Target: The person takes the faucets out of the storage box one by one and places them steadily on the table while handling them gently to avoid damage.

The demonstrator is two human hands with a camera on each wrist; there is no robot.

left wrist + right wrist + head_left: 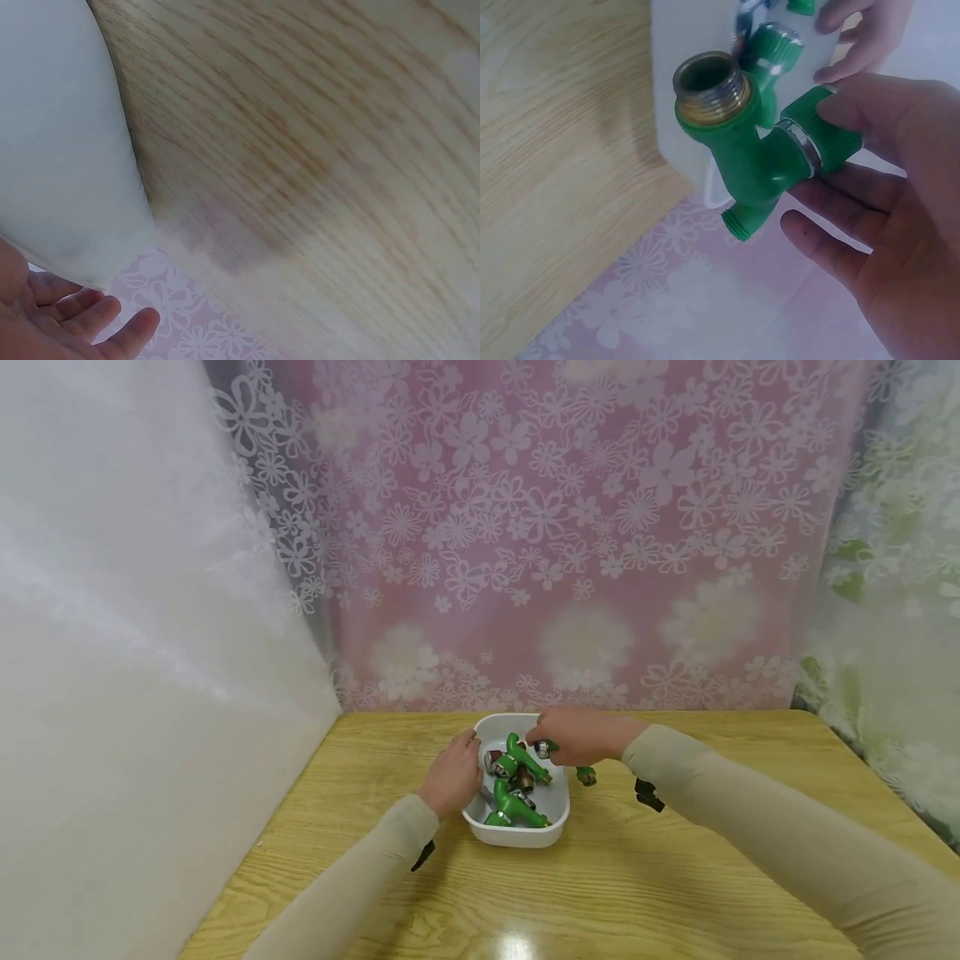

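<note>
My right hand holds a green tap by its ribbed knob, above the right rim of a white plastic tub. The tap's brass threaded inlet points toward the right wrist camera, and its spout points away. At the tub's left rim, my left hand grips the edge; in the left wrist view its fingers show by the rim, and one stands out. More green taps, an upper one and a lower one, lie in the tub among darker metal-ended fittings that are partly hidden.
The tub stands on a wood-grain table. Behind the table hangs a pink flowered curtain. A white sheet hangs on the left, and a pale leafy curtain on the right.
</note>
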